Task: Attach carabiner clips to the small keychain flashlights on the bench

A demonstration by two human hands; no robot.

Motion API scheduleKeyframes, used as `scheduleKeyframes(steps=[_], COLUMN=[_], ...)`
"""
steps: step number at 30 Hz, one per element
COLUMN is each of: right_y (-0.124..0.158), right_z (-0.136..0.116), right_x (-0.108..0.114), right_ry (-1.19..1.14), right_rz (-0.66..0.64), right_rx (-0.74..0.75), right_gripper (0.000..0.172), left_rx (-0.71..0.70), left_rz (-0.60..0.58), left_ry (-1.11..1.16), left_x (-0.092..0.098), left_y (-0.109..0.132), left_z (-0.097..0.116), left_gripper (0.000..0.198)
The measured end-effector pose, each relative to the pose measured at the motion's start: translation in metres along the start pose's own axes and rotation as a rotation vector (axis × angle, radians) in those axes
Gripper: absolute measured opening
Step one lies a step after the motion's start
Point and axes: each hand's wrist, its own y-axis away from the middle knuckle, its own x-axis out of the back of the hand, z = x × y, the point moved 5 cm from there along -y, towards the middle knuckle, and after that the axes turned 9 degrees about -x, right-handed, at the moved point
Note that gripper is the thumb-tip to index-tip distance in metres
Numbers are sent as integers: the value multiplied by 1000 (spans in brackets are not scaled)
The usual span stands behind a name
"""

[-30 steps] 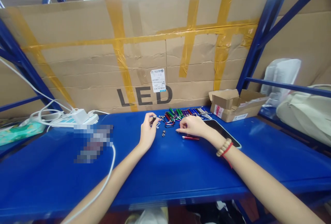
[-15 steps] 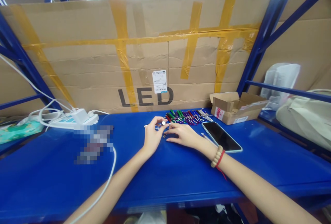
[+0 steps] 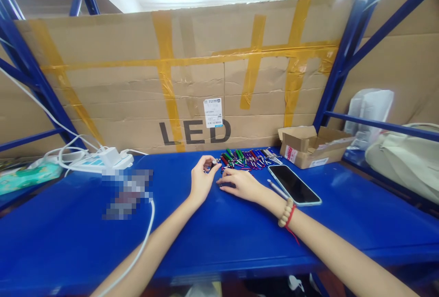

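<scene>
My left hand is closed, thumb and fingers pinching a small dark cylinder with a pale round end. Just to its right, my right hand is held low over the blue tabletop, its fingers curled together. A tiny dark piece shows at those fingertips, too small to name. Behind both hands lies a pile of small metal tubes with clips in green, red, purple, blue and silver. A pen-like stick rests beside my right wrist.
A phone lies right of my right hand, with an opened cardboard box behind it. At the left are a power strip and a white cable that crosses my left forearm. A large cardboard sheet closes off the back.
My right fingertips have drawn slightly away from my left hand. A slim pale piece that stuck out left of my left hand no longer shows. The view has tilted up a little.
</scene>
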Motion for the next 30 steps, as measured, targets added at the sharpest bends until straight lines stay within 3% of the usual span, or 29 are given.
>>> scheduleKeyframes(steps=[6,11,16,22,30], right_y=[-1,0,0,0,5], right_z=[4,4,3,5,21], right_x=[4,8,11,15,41], right_ry=[-53,-70,-47,13,30], right_rz=[-12,-7,4,16,330], right_rx=[-79,-99,-101,-126,-242], right_gripper=[15,12,9,7,18], left_rx=[-37,46,135,106,98], left_rz=[194,333,280,232,340], left_ry=[-63,-39,20,-27,-91], left_x=[28,44,36,37,53], left_y=[-15,-20,-17,-17,-22], left_z=[-1,-13,-15,-9,-10], left_gripper=[21,32,36,38,36])
